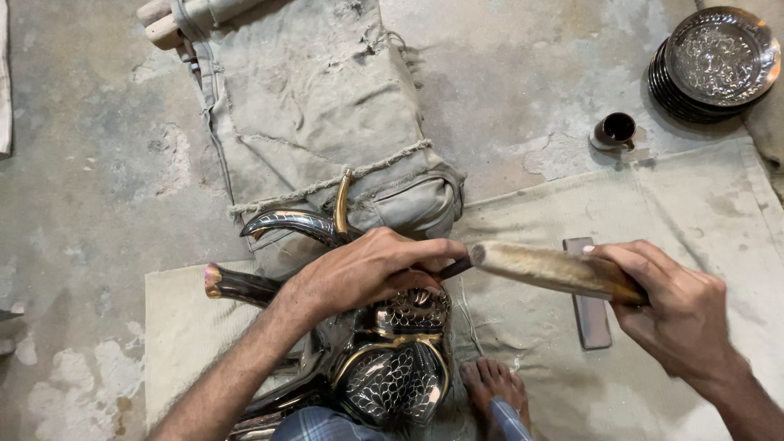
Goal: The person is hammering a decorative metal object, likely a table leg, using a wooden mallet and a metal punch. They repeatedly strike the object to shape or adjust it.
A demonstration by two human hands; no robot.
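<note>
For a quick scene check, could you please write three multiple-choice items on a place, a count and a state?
1. Where is the stack of plates? A top right B bottom left C centre
2. How many small dark cups stand on the floor? A three B one C none
3. What does the right hand hold? A nothing B a plate C a wooden mallet

A: the stack sits in the upper right corner. B: a single cup stands below the stack. C: its fingers wrap the mallet, while the left hand rests on the ornate metal vessel.
</note>
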